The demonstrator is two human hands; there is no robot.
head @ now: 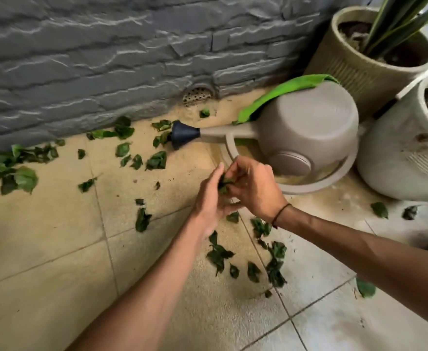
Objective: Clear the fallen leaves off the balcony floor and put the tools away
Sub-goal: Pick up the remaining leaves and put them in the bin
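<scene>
Both hands meet just above the tiled floor (56, 236), a little past the middle of the view toward 1 o'clock. The left hand (211, 198) stands with its fingers nearly straight and close together, palm turned toward the other hand, cupping a small clump of leaves (224, 183) against it. The right hand (252, 188) has its fingers curled over the same clump, pinching it from the 3 o'clock side, so the leaves are clamped between the two hands. A dark cord bracelet (280, 214) circles the right wrist.

More leaves lie loose on the floor: a scatter (271, 259) below the hands at 5 o'clock, a bigger drift (18, 171) along the foot of the grey stone wall (106, 59) at 9 o'clock, and a few (156, 160) between the wall and the hands at 11 o'clock.

A grey watering can (309, 127) lies tipped on its side at 2 o'clock, just beyond the hands, its dark blue spout head (183, 134) pointing toward 9 o'clock. A green cloth (278, 96) is draped over its top. Two plant pots stand at the far right, a beige one (354, 69) behind and a white one (395, 158) touching the can's loop handle. A round drain grille (197, 95) sits in the wall's base at 12 o'clock.
</scene>
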